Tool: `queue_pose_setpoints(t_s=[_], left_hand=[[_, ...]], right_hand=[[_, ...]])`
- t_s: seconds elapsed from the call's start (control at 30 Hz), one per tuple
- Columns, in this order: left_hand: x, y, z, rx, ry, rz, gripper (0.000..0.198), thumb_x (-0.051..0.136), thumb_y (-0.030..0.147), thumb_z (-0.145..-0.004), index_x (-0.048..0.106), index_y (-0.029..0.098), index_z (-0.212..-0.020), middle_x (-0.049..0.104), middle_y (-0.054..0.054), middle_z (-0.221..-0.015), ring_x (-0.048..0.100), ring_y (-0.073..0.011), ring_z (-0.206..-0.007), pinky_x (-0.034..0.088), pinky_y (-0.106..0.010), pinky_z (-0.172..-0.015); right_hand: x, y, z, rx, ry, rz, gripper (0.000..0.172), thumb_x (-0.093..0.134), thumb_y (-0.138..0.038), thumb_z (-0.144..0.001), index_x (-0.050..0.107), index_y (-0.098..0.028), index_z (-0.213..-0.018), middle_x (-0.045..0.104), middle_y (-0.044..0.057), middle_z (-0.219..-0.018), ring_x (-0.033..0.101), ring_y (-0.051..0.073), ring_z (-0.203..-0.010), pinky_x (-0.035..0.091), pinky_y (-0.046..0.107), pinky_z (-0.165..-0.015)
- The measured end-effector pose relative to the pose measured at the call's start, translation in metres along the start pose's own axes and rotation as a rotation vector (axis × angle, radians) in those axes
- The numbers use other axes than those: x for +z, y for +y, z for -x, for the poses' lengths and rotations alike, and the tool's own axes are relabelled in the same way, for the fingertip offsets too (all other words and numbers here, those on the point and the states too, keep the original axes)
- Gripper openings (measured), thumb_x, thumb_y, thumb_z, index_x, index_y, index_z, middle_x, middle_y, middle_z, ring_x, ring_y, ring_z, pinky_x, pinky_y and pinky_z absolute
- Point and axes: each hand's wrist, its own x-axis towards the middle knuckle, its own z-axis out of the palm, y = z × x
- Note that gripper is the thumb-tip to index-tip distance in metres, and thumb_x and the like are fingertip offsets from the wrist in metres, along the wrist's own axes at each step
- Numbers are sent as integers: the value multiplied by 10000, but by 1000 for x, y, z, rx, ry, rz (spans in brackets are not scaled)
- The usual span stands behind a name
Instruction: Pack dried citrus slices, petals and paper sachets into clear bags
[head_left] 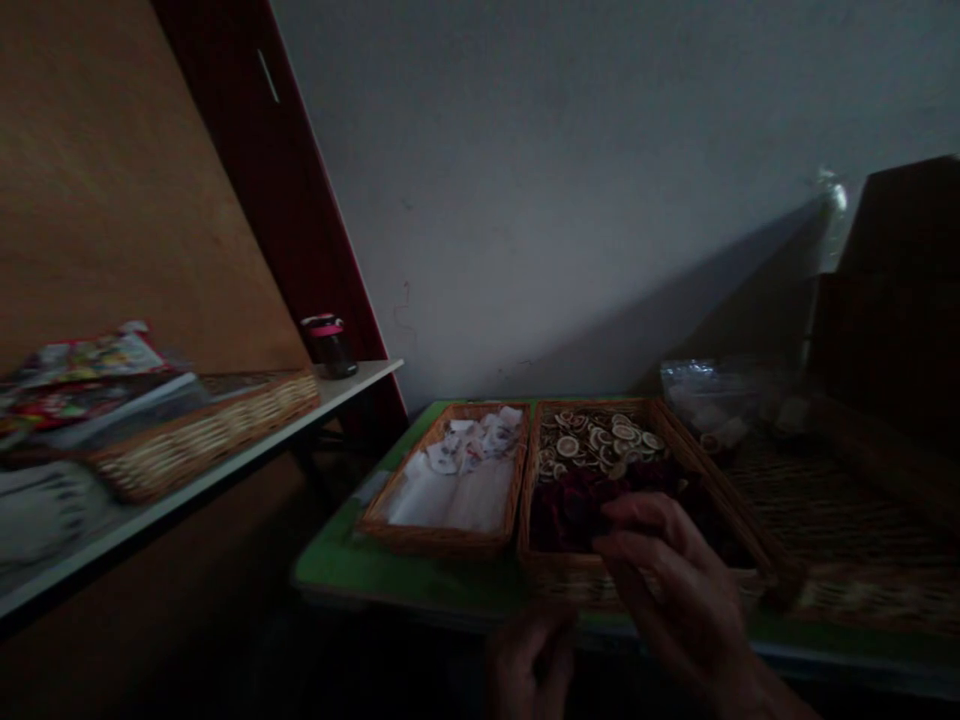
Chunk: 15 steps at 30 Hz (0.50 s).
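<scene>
My right hand [675, 580] is over the front of a wicker basket [531, 500], its fingers curled in toward the thumb. Whatever it may hold is too small or dark to make out. Under its fingertips lie dark red dried pieces [570, 505], with pale dried citrus slices [600, 440] behind them. Lower down, in front of the table edge, my left hand [529, 660] is dim and blurred with its fingers bent inward; its contents, if any, are hidden. To the left stands a second wicker basket [439, 540] with a white lining and small printed white packets [480, 440].
Both baskets stand on a green table [337, 560] against a grey wall. On the right are clear plastic bags [709, 405] and another large wicker tray [862, 590]. A shelf [225, 465] at left carries a basket of packages [217, 435] and a pink-lidded jar [331, 347].
</scene>
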Motion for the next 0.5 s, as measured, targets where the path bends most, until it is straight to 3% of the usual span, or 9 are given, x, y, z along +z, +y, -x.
queue_pose_setpoints(t_s=[0.1,0.17,0.27,0.33,0.5], left_hand=[[-37,9,-35,146,104,-291,289,530,352,-957,781,214,-997,802,-110,-1011,746,-246,-977,579,-315,-904],[-61,17,-62,76,80,-688,371,445,312,-991,706,166,-1211,742,-138,-1252,680,-238,-1183,519,-317,-1042],[-86,25,-103,2,43,-866,412,439,318,-1002,643,95,-1281,697,-203,-1306,640,-313,-1231,465,-438,-1092],[-92,24,-125,-78,-8,-953,391,458,326,-993,664,76,-1214,726,-235,-1218,679,-359,-1144,501,-494,-1007],[-86,5,-154,-222,-168,-1045,342,578,443,-961,697,136,-1052,765,-133,-1110,710,-255,-1058,534,-421,-940]], right_hand=[[2,-8,-8,31,-35,-88,202,681,-151,-864,749,-320,-951,703,51,-967,695,206,-848,594,288,-663],[-1,-8,-12,55,-15,-137,147,670,-195,-895,752,-313,-924,694,70,-958,693,214,-834,597,289,-636],[-8,-6,-15,64,22,-176,124,640,-261,-939,745,-293,-881,679,85,-895,682,203,-753,575,263,-550],[-11,-5,-17,39,20,-168,109,659,-249,-927,750,-285,-877,683,88,-890,685,199,-757,578,249,-558],[-13,5,-19,-7,4,-152,111,671,-188,-906,753,-264,-905,685,96,-931,704,200,-817,600,233,-602]])
